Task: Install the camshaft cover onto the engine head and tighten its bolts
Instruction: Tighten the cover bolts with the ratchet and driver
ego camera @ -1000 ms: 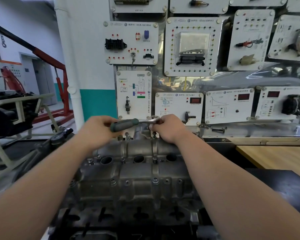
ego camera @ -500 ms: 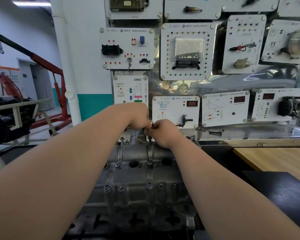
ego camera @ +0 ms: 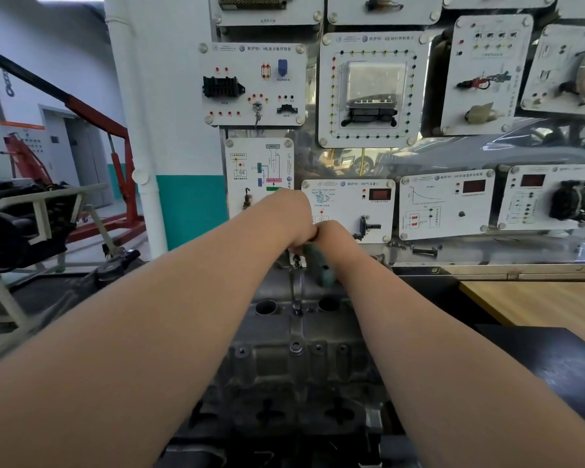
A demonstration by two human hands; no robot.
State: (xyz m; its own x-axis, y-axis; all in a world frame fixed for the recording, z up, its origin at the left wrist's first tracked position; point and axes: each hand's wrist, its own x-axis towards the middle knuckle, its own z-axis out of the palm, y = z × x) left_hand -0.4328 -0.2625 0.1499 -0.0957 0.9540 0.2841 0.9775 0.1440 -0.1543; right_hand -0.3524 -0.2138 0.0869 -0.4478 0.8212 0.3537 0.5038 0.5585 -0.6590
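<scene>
Head view: camshaft cover [ego camera: 294,332] is sitting on the engine head [ego camera: 284,410], beside a dark worktop [ego camera: 554,359]. Right grip [ego camera: 335,236] is clasping a green ratchet [ego camera: 321,266] over the cover's far end, likely for leverage while tightening; left grip [ego camera: 293,217] is pressing against it, its own hold hidden.

One left hand [ego camera: 294,217] and one right hand [ego camera: 335,236] meet at the far edge of one camshaft cover [ego camera: 294,332], with one green tool handle [ego camera: 321,265] beneath them. The cover shows two round openings [ego camera: 265,307] [ego camera: 328,304] between the forearms. Three red digital displays [ego camera: 380,194] [ego camera: 474,186] [ego camera: 533,180] show behind.
</scene>
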